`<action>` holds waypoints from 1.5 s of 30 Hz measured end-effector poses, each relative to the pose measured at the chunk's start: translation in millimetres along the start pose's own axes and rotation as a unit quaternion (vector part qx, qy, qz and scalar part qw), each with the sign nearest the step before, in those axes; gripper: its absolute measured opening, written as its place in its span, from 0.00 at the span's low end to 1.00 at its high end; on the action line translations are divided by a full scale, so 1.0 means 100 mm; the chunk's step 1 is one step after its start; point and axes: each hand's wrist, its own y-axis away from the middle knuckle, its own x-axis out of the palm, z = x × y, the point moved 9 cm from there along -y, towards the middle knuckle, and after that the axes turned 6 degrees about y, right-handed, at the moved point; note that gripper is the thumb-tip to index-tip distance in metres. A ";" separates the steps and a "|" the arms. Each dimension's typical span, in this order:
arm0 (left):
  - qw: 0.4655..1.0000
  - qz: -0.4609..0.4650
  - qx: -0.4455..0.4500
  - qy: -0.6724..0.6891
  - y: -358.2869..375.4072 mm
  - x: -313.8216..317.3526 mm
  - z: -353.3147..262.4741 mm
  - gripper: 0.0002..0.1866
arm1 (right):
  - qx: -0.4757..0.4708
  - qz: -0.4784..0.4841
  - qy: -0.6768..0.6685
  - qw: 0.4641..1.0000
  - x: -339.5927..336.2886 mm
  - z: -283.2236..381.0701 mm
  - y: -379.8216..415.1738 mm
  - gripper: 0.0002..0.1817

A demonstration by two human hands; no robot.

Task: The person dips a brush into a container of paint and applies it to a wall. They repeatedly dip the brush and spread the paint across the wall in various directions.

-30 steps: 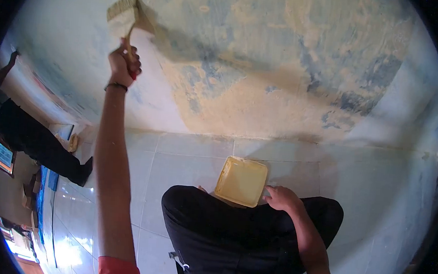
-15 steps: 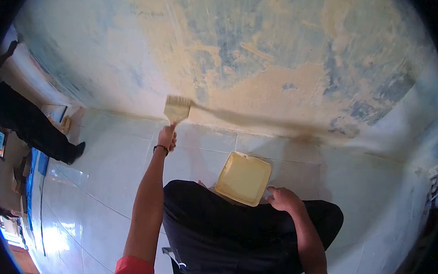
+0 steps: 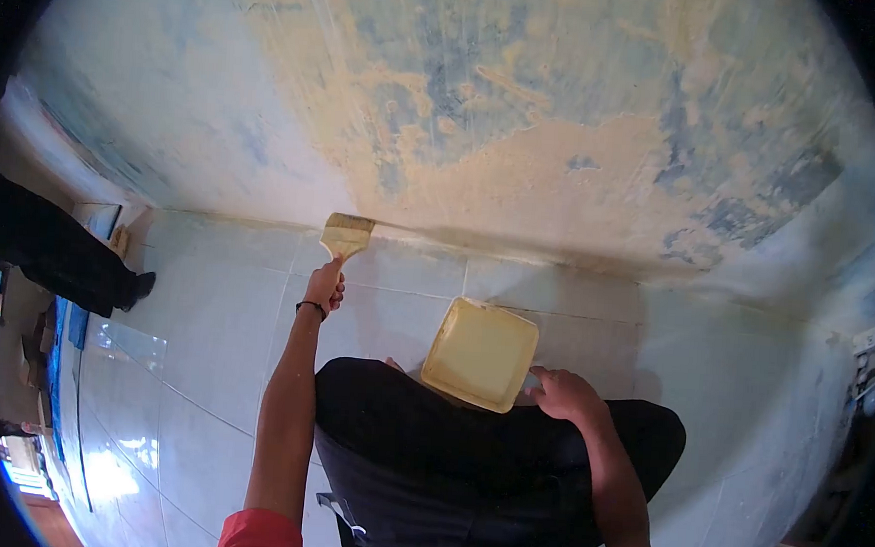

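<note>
My left hand [image 3: 326, 287] is wrapped round the handle of a wide, pale brush [image 3: 347, 236]. The bristles touch the foot of the patchy blue-green and cream wall [image 3: 563, 181], where it meets the floor. Beside the right edge of a square cream tray [image 3: 483, 355], filled with a smooth cream surface, is my right hand [image 3: 565, 394]. Its fingers are bent at the tray's edge, and their undersides are hidden, so I cannot make out a grip. The tray sits just in front of my crossed legs in black trousers.
Pale glossy tiles [image 3: 202, 359] cover the floor. At the left, another person's dark-trousered leg and shoe [image 3: 136, 290] are near the wall. Blue and brown items lie farther left. Assorted objects [image 3: 866, 385] stand along the right edge.
The brush in my left hand has moved down the wall to its base. The view has shifted slightly. My right hand stays beside the tray.
</note>
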 end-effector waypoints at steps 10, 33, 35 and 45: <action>0.978 -0.001 0.179 0.107 0.97 0.10 -0.98 0.26 | -0.006 -0.008 -0.004 1.000 0.01 0.02 0.07 0.25; 0.844 0.085 0.519 0.105 3.56 0.03 -4.53 0.19 | -0.029 -0.036 0.008 0.999 -0.01 0.02 0.15 0.27; 0.846 0.096 0.513 0.104 3.44 0.03 -4.50 0.20 | -0.031 -0.031 0.008 0.999 -0.05 0.06 0.17 0.27; 0.892 0.182 0.354 0.216 2.27 0.42 -3.51 0.25 | -0.035 -0.034 0.014 0.999 -0.01 0.04 0.13 0.26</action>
